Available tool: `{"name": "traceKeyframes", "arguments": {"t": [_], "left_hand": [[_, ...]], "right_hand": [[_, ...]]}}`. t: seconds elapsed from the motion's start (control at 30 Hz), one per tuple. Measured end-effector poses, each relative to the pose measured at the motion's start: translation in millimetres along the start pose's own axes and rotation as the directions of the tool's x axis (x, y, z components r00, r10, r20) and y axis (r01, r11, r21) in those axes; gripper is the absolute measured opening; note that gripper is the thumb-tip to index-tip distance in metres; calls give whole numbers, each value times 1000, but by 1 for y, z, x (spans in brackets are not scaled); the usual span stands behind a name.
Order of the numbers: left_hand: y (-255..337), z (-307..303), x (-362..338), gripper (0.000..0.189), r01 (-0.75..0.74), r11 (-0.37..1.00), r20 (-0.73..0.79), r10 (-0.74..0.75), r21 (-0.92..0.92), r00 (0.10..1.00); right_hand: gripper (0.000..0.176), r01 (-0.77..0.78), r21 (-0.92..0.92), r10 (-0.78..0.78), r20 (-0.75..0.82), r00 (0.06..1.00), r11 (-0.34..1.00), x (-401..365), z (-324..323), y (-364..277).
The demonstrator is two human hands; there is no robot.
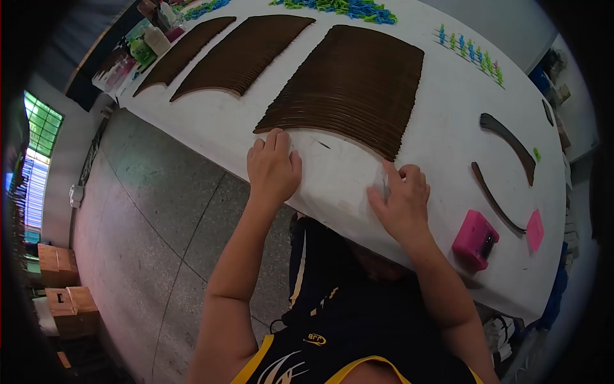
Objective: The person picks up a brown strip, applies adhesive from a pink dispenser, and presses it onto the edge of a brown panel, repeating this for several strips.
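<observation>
A wide row of dark brown curved strips, laid closely side by side, covers the middle of the white table. My left hand is at the left end of the nearest strip, its fingers bent forward and touching or almost touching the edge. My right hand is at the near right corner of the row. Its index finger reaches toward the strip's end, the thumb stands apart, and the other fingers are curled. I see nothing held in either palm. A small dark sliver lies between the hands.
Two narrower groups of brown strips lie to the left. Blue and green clips are heaped at the far edge, with more clips on thin rods. At right are loose dark curved pieces, a pink box and bottles far left.
</observation>
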State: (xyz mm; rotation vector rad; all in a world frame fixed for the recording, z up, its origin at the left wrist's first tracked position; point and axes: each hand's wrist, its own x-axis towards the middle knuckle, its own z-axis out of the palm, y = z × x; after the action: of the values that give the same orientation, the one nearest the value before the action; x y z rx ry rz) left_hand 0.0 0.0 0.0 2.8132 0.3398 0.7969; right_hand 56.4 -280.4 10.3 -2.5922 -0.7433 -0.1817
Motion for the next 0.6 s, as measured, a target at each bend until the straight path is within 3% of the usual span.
{"name": "traceKeyframes", "arguments": {"t": [0.3,0.4,0.57,0.6], "left_hand": [[-1,2,0,35,-22,1000,-41,22,-1,999],[-3,3,0,35,-22,1000,-41,21,-1,999],[-8,9,-2,34,5,999,-48,-8,-42,999],[-9,10,-2,34,3,999,-47,-5,-43,999]], "right_hand": [[58,7,15,-7,-25,1000,1000,-2,1,2],[50,76,70,-69,-102,992,995,-8,-3,6],[28,231,399,-185,-151,971,887,-27,-63,13],[28,228,379,-178,-164,970,897,-33,-82,19]]}}
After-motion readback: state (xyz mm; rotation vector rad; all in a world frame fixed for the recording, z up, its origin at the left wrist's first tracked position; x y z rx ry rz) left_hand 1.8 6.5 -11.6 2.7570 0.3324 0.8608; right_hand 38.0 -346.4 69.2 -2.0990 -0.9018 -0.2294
